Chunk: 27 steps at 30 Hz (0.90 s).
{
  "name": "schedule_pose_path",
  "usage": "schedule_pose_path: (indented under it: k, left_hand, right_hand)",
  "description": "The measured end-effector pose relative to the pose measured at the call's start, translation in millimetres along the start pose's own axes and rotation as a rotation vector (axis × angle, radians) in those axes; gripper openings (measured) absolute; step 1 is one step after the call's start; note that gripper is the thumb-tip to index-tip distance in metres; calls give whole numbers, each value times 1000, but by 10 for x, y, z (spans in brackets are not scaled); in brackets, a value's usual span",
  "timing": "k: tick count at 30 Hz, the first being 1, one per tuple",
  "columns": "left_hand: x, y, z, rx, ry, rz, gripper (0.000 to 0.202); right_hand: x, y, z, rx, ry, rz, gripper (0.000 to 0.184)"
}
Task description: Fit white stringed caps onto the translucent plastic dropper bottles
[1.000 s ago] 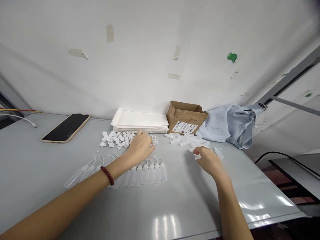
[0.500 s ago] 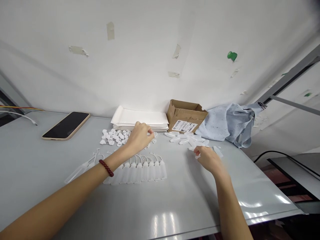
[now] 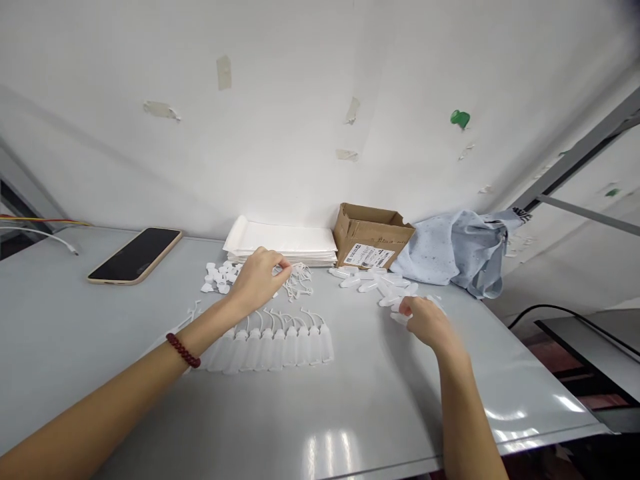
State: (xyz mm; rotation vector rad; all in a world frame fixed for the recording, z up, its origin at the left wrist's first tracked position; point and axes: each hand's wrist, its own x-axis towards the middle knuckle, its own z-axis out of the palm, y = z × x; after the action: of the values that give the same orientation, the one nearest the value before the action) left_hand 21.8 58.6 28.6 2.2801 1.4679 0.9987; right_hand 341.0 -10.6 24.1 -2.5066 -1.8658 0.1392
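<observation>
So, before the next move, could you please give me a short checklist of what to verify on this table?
1. Left hand holding a piece: cannot tell; its fingertips are together beside the strings.
2. Right hand at the loose tubes: ok; whether its grip has one is hidden.
3. Loose tubes neatly aligned: not ok; they lie at mixed angles.
4. Row of tubes side by side: ok at the right end; the left arm hides part of the rest.
5. Phone apart from both hands: ok.
</observation>
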Motion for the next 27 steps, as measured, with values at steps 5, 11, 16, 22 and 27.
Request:
schedule_pose_path:
  k: [5, 11, 16, 22, 27]
  left_hand:
    - [-59, 15, -45, -150, -20, -113, 20]
    - [-103, -12, -65, -171, -9, -152, 21]
    - [-114, 9, -88, -158, 1, -134, 23]
    - [-121, 37, -107, -156, 21, -124, 22]
    - [-137, 2, -80, -151, 31, -127, 22]
  right_hand:
    - [4, -12, -25, 6, -22, 8, 29]
    - [-132, -622, -293, 550, 96, -377, 15]
    - [-59, -1510, -315, 592, 229, -611, 8]
    - [145, -1763, -98, 834, 167, -739, 20]
    - [214, -1702, 78, 884, 132, -712, 12]
